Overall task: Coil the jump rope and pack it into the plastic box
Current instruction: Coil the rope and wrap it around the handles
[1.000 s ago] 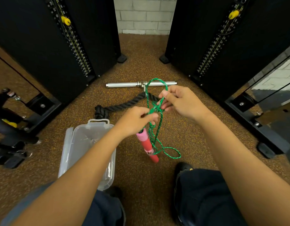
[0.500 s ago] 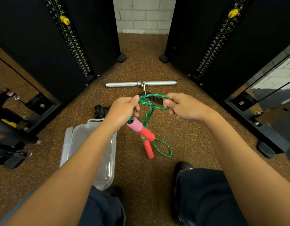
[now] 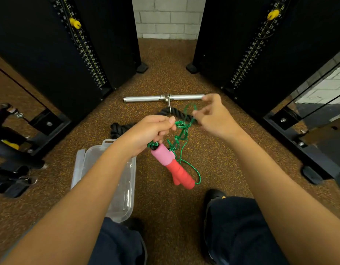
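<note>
The jump rope has a green cord and two pink-and-red foam handles. My left hand is closed around the gathered cord just above the handles, which hang side by side below it over the floor. My right hand is to the right, thumb and fingers pinching a blurred loop of the green cord. A few cord loops dangle beside the handles. The clear plastic box lies open on the floor at lower left, partly hidden under my left forearm.
A steel bar and a thick black rope lie on the speckled brown floor beyond my hands. Black weight-stack towers stand left and right. My dark trouser legs and shoes are at the bottom.
My right hand has swung up and to the right, drawing a loop of cord away. My left hand has stayed on the bundle, and the handles now hang closer together.
</note>
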`<act>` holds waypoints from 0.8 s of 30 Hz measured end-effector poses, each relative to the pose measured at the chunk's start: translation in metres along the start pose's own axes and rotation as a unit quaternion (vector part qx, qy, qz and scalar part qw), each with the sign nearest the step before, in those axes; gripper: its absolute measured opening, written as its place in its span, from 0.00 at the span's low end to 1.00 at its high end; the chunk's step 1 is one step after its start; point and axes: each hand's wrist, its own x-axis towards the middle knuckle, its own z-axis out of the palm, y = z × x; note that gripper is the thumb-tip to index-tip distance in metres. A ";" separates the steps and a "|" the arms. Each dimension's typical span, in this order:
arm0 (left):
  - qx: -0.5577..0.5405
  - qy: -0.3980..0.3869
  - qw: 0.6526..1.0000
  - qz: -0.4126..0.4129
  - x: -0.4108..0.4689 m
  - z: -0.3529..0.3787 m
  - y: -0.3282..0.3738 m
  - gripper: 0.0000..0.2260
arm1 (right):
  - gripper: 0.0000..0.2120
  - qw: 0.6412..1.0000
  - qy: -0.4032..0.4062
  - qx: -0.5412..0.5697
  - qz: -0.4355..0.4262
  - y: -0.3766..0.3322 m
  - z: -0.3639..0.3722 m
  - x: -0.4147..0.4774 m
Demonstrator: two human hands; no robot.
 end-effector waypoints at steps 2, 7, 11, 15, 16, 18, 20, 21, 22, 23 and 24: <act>-0.014 -0.001 1.000 0.008 0.000 0.000 0.001 0.13 | 0.24 0.991 -0.045 -0.070 -0.108 -0.003 0.001 -0.003; -0.080 -0.005 0.997 0.023 -0.001 -0.003 0.004 0.13 | 0.10 0.949 -0.173 -0.204 -0.165 -0.005 0.004 -0.010; -0.127 -0.005 0.992 0.015 -0.002 -0.009 0.008 0.13 | 0.10 0.959 -0.113 -0.206 -0.160 -0.006 -0.001 -0.010; -0.148 0.021 0.989 0.013 -0.005 -0.021 0.012 0.14 | 0.13 0.971 -0.071 -0.190 -0.123 -0.001 -0.018 -0.004; -0.146 0.021 0.989 0.011 -0.005 -0.022 0.013 0.14 | 0.12 0.978 -0.067 -0.158 -0.116 0.000 -0.019 -0.003; -0.133 -0.004 0.991 -0.001 -0.007 -0.021 0.014 0.15 | 0.12 0.987 -0.071 -0.098 -0.108 -0.001 -0.019 -0.003; -0.115 -0.058 0.991 -0.020 -0.009 -0.016 0.014 0.16 | 0.10 0.987 -0.069 -0.085 -0.115 -0.004 -0.014 -0.003; -0.106 -0.089 0.990 -0.027 -0.011 -0.013 0.014 0.17 | 0.10 0.987 -0.059 -0.086 -0.119 -0.005 -0.012 -0.004; -0.095 -0.119 0.988 -0.032 -0.012 -0.009 0.014 0.18 | 0.10 0.987 -0.047 -0.086 -0.125 -0.007 -0.010 -0.005; -0.086 -0.148 0.985 -0.034 -0.014 -0.006 0.014 0.19 | 0.10 0.987 -0.037 -0.083 -0.131 -0.008 -0.009 -0.006; -0.081 -0.175 0.981 -0.035 -0.015 -0.002 0.013 0.20 | 0.10 0.988 -0.033 -0.075 -0.134 -0.008 -0.008 -0.006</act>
